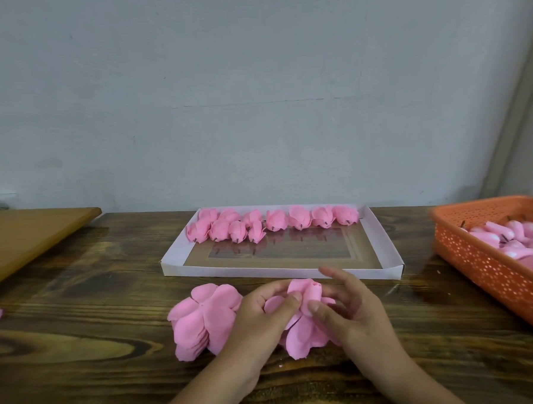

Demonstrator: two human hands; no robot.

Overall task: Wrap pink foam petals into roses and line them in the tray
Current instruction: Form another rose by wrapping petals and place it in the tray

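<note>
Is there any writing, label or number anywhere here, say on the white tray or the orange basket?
None can be read.
White tray: plain rim, no print showing.
Orange basket: only a pattern of holes, no label.
Pink roses, the petal stack, table and wall: no text.

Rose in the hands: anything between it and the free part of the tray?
Nothing visible. The rose, held by both hands, sits just short of the tray's near wall, and the tray floor behind that wall is bare; finished roses line only the far side.
</note>
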